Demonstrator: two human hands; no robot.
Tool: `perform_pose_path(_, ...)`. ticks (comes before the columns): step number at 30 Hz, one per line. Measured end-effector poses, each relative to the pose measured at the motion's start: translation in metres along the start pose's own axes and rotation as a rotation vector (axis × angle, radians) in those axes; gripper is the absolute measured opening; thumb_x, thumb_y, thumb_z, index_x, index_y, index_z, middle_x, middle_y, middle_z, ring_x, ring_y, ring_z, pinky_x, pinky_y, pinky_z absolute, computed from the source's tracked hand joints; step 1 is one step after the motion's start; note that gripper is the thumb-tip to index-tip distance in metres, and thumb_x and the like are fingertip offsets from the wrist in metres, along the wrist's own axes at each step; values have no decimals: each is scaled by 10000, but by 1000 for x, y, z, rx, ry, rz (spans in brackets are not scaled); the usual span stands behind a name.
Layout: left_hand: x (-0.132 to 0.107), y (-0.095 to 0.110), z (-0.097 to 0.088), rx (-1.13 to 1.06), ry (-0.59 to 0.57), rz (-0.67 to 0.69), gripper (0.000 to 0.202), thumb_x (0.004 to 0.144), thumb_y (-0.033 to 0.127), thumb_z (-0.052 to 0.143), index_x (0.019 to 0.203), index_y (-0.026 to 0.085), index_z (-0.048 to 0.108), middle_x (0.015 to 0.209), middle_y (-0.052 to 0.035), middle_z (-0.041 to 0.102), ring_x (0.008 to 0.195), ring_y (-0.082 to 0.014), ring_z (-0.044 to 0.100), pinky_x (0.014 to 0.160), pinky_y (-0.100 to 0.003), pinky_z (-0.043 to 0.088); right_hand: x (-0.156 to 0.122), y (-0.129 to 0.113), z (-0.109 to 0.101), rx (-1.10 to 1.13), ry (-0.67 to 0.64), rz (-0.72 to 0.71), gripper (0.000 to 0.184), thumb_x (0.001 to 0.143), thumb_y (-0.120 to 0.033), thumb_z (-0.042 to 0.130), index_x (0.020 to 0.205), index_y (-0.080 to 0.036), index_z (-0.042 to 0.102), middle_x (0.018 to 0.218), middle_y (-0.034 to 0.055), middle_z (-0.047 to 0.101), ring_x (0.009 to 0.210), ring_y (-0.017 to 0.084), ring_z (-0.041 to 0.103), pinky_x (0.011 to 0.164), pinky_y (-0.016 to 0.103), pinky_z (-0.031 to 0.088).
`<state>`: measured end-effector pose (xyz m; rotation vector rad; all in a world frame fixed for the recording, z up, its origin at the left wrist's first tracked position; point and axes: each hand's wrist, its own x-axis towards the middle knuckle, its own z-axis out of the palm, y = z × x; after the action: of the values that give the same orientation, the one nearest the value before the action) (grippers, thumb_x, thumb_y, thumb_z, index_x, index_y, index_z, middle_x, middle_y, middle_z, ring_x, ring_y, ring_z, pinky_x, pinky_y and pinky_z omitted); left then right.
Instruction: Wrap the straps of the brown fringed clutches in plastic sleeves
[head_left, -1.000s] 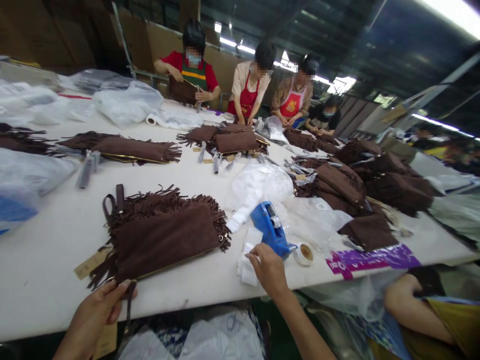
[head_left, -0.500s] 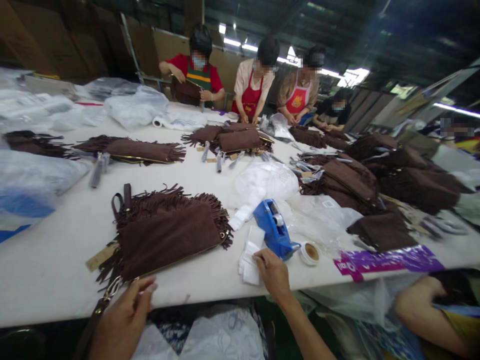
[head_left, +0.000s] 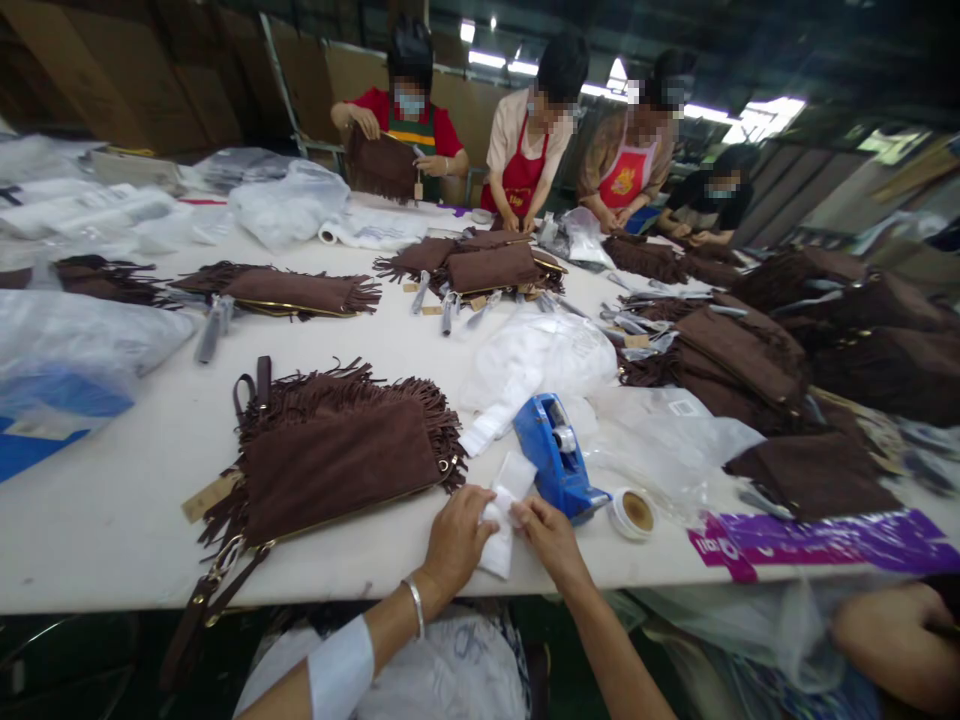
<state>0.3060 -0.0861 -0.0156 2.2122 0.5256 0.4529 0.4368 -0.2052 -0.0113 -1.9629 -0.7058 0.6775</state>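
Note:
Both of my hands meet on a small stack of white paper pieces (head_left: pixel 501 515) near the table's front edge. My left hand (head_left: pixel 456 541), with a bracelet at the wrist, pinches the stack from the left. My right hand (head_left: pixel 553 538) pinches it from the right. Just left of the stack lies a brown suede fringed bag (head_left: pixel 337 460), its strap (head_left: pixel 214 580) hanging over the table edge. A blue tape dispenser (head_left: pixel 559 460) stands right behind my right hand, with a tape roll (head_left: pixel 634 512) beside it.
The white table (head_left: pixel 112 500) carries more brown fringed bags (head_left: pixel 720 350), clear plastic bags (head_left: pixel 667 440), a white bundle (head_left: pixel 536 360) and a purple printed strip (head_left: pixel 817 540). Several people in aprons work at the far end. Another person's arm (head_left: pixel 892 625) is at the lower right.
My left hand has let go of the bag strap and moved right to the white paper stack. My right hand stayed on the stack. The strap now hangs off the table edge.

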Motion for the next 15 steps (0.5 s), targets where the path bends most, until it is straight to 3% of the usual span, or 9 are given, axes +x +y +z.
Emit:
perform_pose_path(3,-3,1,0,20,-8,8,423,821,110,584,1224,211,504,1248,-81,528,1191,-232,479,1030,-418,413,0,-2,0,-15,12,-4,344,898,-442,468,666,-191,506,590,-30,494,580,143,464,558,248,329)
perform_pose_path(6,-3,6,-3,32,-47,12,554,797,116,617,1314,225,450,1375,-100,428,1264,-248,417,1059,-429,386,-7,-9,4,-189,16,-166,228,929,-318,451,768,-186,545,724,4,571,697,166,528,649,266,369)
perform_pose_path(11,5,9,5,113,-44,-10,457,815,61,538,1232,247,543,1227,-75,524,1140,-233,486,994,-407,421,-26,-16,14,-720,3,-471,174,908,-100,429,876,-182,580,880,69,597,845,226,526,767,343,373)
perform_pose_path(15,10,4,11,149,-37,3,478,820,27,494,1229,267,553,1216,-64,524,1100,-218,495,951,-364,433,-40,-19,12,-770,-49,-500,171,900,-77,446,884,-190,573,897,67,597,843,223,515,767,340,373)
